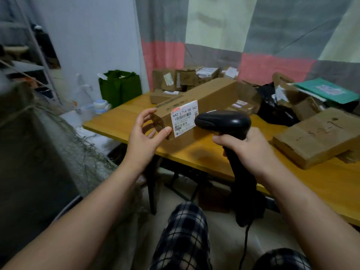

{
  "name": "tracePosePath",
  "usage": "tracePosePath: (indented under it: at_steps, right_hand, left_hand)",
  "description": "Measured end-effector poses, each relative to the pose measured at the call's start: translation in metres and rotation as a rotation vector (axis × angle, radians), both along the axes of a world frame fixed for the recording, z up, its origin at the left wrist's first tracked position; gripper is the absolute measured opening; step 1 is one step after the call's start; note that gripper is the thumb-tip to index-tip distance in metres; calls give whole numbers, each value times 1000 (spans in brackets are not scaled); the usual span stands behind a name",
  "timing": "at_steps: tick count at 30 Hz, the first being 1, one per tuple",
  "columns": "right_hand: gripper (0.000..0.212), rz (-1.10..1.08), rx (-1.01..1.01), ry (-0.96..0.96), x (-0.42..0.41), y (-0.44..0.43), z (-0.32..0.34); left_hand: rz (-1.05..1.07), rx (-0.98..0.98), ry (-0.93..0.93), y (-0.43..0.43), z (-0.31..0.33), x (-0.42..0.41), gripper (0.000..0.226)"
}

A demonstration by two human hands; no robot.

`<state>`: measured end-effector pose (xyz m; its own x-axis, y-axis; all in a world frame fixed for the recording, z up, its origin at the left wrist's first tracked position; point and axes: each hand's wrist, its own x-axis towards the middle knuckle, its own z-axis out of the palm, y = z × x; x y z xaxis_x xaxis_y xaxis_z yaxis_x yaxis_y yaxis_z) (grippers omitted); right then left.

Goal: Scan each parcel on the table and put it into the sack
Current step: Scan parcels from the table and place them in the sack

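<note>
Mid-frame, left hand is gripping the long cardboard parcel by its end while right hand is clutching the black scanner, its head against the label.

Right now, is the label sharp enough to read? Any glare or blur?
Head view: label on the long box is sharp, large digits legible, no glare; scanner shows a soft highlight; the sack at the left edge is dim and blurred.

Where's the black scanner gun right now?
In the head view, the scanner is just right of centre, gripped in the right hand, its nose close to the white label on the long box the left hand holds.
</note>
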<state>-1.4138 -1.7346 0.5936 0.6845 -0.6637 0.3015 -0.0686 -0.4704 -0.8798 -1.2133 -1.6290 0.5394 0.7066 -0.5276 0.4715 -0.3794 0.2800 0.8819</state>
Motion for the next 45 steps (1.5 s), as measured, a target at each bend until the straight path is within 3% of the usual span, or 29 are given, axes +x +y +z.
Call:
tracePosePath:
  at_steps: [7,12,15,19,25,31,35,42,45]
  right_hand:
    - [17,363,90,31,114,59,-30]
    - [8,551,146,143,175,129,-59]
    - [21,608,187,180,198,162,-79]
    - [11,638,169,252,213,193,-102]
    - [19,615,115,362,225,211,-132]
    - [18,593,142,420,234,213,-151]
    - [18,549,187,436,240,206,-163]
    - [17,479,225,457,245,187,-178]
    - [21,457,186,458,241,178,-181]
  left_hand:
    - [322,-83,63,128,-27,32,51]
    - [623,23,73,241,-54,48,50]
    - [773,106,51,294,-69,49,52]
    - [859,170,95,333,-95,42,56]
    - [913,229,181,361,-129,40,56]
    - [937,555,137,336,-146,78,61]
    - [854,877,93,306,-153,120,62]
    - [727,1375,179,304,-209,157,58]
    - [752,1500,85,298,-209,155,50]
